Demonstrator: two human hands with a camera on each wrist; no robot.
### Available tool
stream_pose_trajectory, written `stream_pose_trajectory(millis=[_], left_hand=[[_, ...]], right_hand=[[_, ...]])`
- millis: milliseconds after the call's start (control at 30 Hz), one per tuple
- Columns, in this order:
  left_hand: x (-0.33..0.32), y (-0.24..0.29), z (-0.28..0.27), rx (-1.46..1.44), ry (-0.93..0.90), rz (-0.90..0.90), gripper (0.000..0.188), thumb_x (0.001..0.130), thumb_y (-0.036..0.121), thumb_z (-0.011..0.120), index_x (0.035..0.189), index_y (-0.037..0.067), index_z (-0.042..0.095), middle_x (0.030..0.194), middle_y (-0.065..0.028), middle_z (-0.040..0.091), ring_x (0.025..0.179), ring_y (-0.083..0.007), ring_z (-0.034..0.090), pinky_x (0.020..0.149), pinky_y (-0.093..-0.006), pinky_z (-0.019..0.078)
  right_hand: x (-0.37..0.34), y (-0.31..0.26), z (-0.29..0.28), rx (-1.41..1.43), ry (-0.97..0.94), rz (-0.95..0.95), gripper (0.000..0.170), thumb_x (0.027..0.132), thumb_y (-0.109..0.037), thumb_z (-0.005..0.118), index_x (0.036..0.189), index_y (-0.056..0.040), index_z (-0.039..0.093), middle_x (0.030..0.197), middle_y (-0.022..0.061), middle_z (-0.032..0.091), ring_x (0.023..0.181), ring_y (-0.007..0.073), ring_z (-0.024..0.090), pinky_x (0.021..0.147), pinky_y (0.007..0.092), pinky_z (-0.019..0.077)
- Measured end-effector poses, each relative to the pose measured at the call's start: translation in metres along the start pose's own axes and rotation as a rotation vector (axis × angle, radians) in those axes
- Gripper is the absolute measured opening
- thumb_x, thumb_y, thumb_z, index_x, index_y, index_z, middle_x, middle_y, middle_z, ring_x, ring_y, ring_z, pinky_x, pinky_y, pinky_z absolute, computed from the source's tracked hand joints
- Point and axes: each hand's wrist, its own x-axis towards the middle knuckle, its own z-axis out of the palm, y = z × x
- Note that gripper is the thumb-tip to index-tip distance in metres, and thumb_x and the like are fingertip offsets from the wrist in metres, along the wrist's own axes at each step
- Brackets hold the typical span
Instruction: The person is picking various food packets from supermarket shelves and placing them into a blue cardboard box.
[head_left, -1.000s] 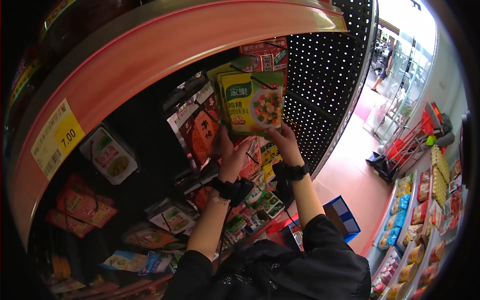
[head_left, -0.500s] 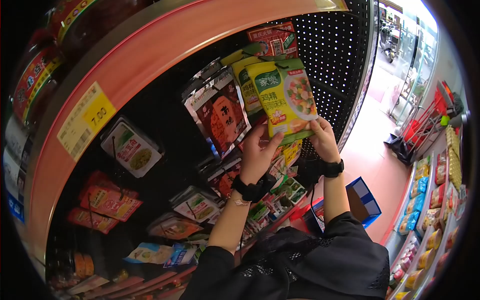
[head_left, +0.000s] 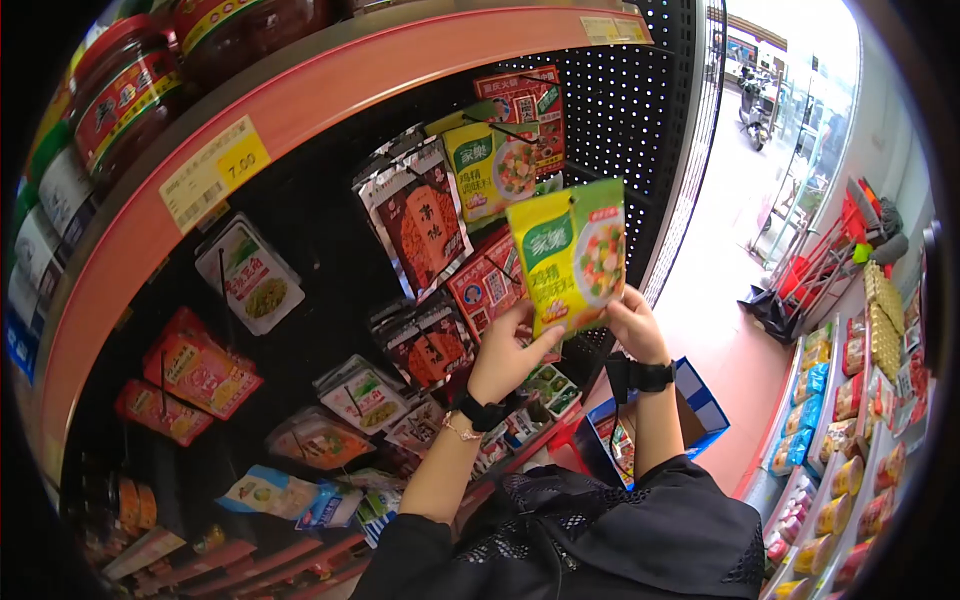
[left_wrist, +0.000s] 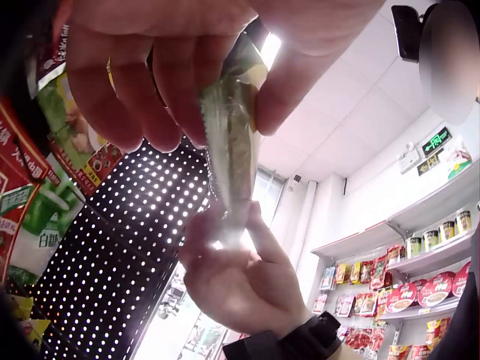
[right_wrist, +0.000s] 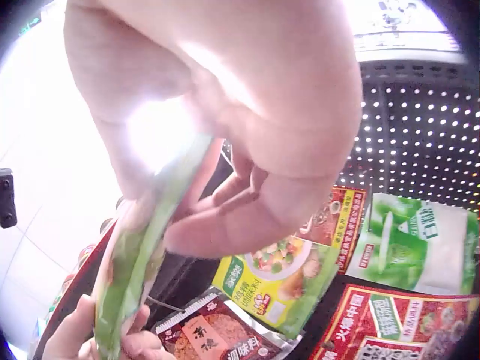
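Note:
A yellow-green seasoning packet (head_left: pixel 568 262) with a picture of diced vegetables is held upright by its lower edge in front of the shelf rack. My left hand (head_left: pixel 508 358) pinches its lower left corner between thumb and fingers. At the lower right corner, my right hand (head_left: pixel 638 328) grips it the same way. Edge-on in the left wrist view, the packet (left_wrist: pixel 234 142) runs between both hands. A matching packet (head_left: pixel 492 170) hangs on a hook just behind, beside dark red packets (head_left: pixel 420 225).
Red hotpot packets (head_left: pixel 535 110) hang beside a black perforated panel (head_left: pixel 620 120). Above runs a red shelf edge with a yellow price tag (head_left: pixel 215 172) and jars (head_left: pixel 125 95). A blue box (head_left: pixel 700 405) stands below on the right, near a stocked shelf (head_left: pixel 825 450).
The front packet has come away from the matching ones on the hook. Both hands have drawn it down and towards the body, and the head view has shifted.

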Motion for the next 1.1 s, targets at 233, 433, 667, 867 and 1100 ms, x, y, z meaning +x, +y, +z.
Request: stream_pose_trajectory(millis=[233, 433, 667, 867, 1100], left_hand=[[-0.113, -0.046, -0.002, -0.092, -0.191, -0.335, 0.030, 0.068, 0.014, 0.060, 0.094, 0.001, 0.050, 0.082, -0.0031, 0.055, 0.069, -0.0084, 0.051, 0.060, -0.0219, 0.0411], [-0.242, -0.099, 0.012, -0.295, -0.226, -0.580, 0.031, 0.067, 0.008, 0.060, 0.096, 0.000, 0.050, 0.091, -0.0038, 0.054, 0.079, -0.0092, 0.050, 0.070, -0.0234, 0.0400], [-0.339, -0.129, 0.085, -0.430, -0.339, -0.780, 0.036, 0.063, 0.005, 0.063, 0.096, 0.001, 0.048, 0.090, -0.0034, 0.053, 0.076, -0.0106, 0.051, 0.067, -0.0226, 0.0403], [-0.327, -0.123, 0.144, -0.348, -0.517, -0.805, 0.034, 0.064, 0.007, 0.062, 0.095, 0.000, 0.049, 0.088, -0.0046, 0.054, 0.077, -0.0118, 0.051, 0.068, -0.0235, 0.0403], [-0.283, -0.139, 0.198, -0.261, -0.585, -0.634, 0.013, 0.073, 0.011, 0.051, 0.084, 0.004, 0.051, 0.073, -0.0016, 0.053, 0.065, -0.0082, 0.049, 0.056, -0.0207, 0.0391]], right_hand=[[-0.095, 0.042, 0.013, -0.102, -0.068, 0.366, 0.045, 0.071, -0.010, 0.056, 0.110, 0.0005, 0.035, 0.103, 0.0050, 0.046, 0.093, 0.0110, 0.044, 0.080, 0.0248, 0.0355], [-0.200, 0.090, 0.037, -0.218, -0.109, 0.574, 0.044, 0.070, -0.011, 0.058, 0.107, 0.0003, 0.037, 0.100, 0.0049, 0.048, 0.090, 0.0106, 0.045, 0.079, 0.0243, 0.0370], [-0.299, 0.079, 0.036, -1.043, -0.226, 0.515, 0.030, 0.065, -0.018, 0.060, 0.086, -0.0023, 0.047, 0.070, 0.0120, 0.052, 0.058, 0.0178, 0.051, 0.052, 0.0297, 0.0409], [-0.341, 0.041, 0.003, -1.047, -0.025, 0.577, 0.032, 0.065, -0.017, 0.059, 0.089, -0.0003, 0.047, 0.076, 0.0133, 0.053, 0.073, 0.0195, 0.052, 0.066, 0.0285, 0.0403], [-0.371, 0.007, -0.044, -0.634, 0.613, 0.549, 0.030, 0.068, -0.011, 0.057, 0.093, 0.0016, 0.047, 0.085, 0.0076, 0.054, 0.073, 0.0111, 0.052, 0.062, 0.0233, 0.0442]])
